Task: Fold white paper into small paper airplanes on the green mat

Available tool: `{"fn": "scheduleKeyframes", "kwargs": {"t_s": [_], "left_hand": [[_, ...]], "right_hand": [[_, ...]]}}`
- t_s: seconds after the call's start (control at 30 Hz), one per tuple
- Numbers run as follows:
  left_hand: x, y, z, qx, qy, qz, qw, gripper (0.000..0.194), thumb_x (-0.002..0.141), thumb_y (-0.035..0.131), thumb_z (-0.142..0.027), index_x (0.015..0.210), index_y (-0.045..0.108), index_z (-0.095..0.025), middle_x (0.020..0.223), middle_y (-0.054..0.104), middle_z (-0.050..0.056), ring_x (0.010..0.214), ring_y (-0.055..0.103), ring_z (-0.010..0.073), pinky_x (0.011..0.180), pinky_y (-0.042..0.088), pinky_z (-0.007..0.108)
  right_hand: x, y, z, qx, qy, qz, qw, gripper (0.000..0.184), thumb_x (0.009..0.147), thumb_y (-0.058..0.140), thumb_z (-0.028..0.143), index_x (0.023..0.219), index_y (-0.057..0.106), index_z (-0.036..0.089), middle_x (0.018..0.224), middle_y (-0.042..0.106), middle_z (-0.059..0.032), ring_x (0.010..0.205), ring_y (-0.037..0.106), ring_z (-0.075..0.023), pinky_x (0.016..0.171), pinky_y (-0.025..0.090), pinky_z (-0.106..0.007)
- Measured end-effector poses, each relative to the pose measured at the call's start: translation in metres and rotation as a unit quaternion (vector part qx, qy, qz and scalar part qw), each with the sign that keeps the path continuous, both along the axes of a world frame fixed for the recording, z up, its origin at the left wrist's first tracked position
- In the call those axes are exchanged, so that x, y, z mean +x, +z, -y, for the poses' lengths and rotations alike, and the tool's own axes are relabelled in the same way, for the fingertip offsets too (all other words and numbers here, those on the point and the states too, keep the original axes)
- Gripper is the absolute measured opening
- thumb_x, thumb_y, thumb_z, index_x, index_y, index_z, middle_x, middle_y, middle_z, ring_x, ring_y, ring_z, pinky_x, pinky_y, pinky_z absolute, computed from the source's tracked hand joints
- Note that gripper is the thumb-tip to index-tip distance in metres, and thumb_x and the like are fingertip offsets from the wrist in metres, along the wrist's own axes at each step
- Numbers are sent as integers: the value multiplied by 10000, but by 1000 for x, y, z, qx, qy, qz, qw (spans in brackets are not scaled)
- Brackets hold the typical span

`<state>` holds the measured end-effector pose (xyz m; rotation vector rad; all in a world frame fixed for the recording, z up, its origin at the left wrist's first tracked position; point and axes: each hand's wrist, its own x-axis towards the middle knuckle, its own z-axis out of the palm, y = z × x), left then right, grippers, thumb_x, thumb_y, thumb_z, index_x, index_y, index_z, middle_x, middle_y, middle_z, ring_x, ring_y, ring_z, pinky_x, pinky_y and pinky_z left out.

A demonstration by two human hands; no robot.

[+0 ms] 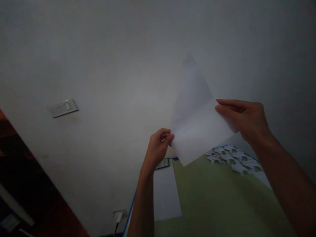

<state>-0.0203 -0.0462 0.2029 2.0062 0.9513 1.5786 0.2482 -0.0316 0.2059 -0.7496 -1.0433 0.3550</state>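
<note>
A white sheet of paper is held up in the air in front of the wall, its top narrowing to a point. My left hand pinches its left edge between thumb and fingers. On the other side, my right hand grips the right edge, with thumb and forefinger pressed together. The paper bends slightly between the two hands. Below it, a stack or sheet of white paper lies on the green tabletop, next to my left forearm.
Several folded white paper pieces lie clustered at the table's far right. A dark-edged flat object rests on the white paper's far end. The wall carries a switch plate and, lower down, a socket with a plug.
</note>
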Motion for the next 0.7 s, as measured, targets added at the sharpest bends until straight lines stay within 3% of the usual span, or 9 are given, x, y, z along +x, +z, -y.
{"fn": "scheduleKeyframes", "kwargs": {"t_s": [0.4,0.57,0.7], "left_hand": [[-2,2,1,-4,132,-52,990,298,816,719,-443,695,659,-177,498,592,-27,466,532,108,487,391,216],[-15,-4,-7,0,151,-113,982,336,857,684,-483,704,652,-186,513,614,-17,479,532,119,508,386,232],[-25,-8,-12,4,126,-184,975,321,848,699,-493,746,697,-188,729,726,41,676,641,167,617,459,262]], "right_hand": [[0,-1,-9,3,-9,9,1000,279,753,833,262,1023,831,190,930,817,-103,756,736,-193,647,592,-304],[3,-3,-15,-8,60,18,998,263,727,857,318,983,830,266,932,818,-71,787,748,-233,672,617,-364],[2,-6,-18,-15,102,68,992,255,729,861,340,975,830,280,932,818,-60,808,759,-246,691,624,-376]]}}
